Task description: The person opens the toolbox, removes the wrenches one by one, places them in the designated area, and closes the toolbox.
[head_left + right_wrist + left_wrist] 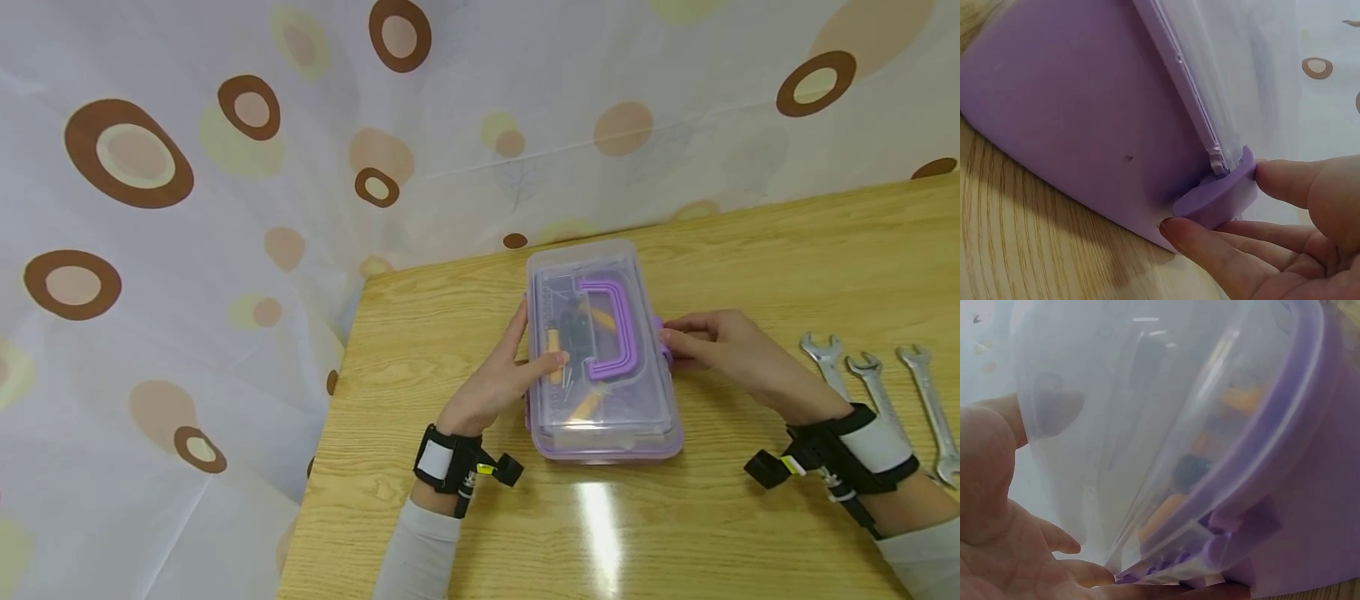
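A toolbox (652, 417) with a clear lid and purple base lies on the wooden table, its lid down. My left hand (491, 383) holds its left side, thumb on top of the lid and fingers along the hinge side (1166, 562). On the right side, my right hand (738, 354) pinches the purple latch (1222, 197) between thumb and fingers. The latch sits at the lid's rim. A purple handle (625, 329) lies flat on the lid. Orange-handled tools (553, 354) and dark items show blurrily through the plastic.
Several metal wrenches lie on the right, among them an open-ended wrench (930, 396), partly behind my right forearm. A patterned cloth (450, 100) hangs behind the table (405, 333) and along its left edge.
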A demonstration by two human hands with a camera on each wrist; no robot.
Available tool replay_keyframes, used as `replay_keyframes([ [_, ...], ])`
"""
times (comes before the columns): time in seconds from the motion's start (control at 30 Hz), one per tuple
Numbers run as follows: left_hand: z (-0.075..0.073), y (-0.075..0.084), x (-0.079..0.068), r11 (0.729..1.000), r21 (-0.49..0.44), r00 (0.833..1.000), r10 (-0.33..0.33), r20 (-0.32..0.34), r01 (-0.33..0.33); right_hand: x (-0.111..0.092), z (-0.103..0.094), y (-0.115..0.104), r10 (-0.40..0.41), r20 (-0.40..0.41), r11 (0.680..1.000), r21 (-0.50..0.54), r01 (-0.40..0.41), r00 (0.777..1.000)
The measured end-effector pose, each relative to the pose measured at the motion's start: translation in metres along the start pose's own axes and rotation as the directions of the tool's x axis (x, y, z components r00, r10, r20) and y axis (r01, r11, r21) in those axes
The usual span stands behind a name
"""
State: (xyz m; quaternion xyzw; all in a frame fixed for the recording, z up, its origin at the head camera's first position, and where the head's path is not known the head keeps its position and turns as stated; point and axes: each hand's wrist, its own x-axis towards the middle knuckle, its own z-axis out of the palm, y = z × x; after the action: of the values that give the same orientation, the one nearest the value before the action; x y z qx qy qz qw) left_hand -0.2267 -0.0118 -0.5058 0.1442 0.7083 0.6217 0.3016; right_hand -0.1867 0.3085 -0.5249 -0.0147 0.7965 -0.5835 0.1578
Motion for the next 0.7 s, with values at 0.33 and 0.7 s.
replay_keyframes([
  [0.33,0.0012,0.0004,-0.0006,1.0,-0.012,1.0,0.005,0.001,-0.005,0.0004,-0.0009,0.0029,-0.056,0.087,0.998,0.023,0.054,0.995],
  [0.7,0.001,-0.0004,-0.001,1.0,-0.024,1.0,-0.001,0.007,0.001,0.0006,-0.0015,0.0073,-0.074,0.101,0.994,0.085,0.065,0.992],
])
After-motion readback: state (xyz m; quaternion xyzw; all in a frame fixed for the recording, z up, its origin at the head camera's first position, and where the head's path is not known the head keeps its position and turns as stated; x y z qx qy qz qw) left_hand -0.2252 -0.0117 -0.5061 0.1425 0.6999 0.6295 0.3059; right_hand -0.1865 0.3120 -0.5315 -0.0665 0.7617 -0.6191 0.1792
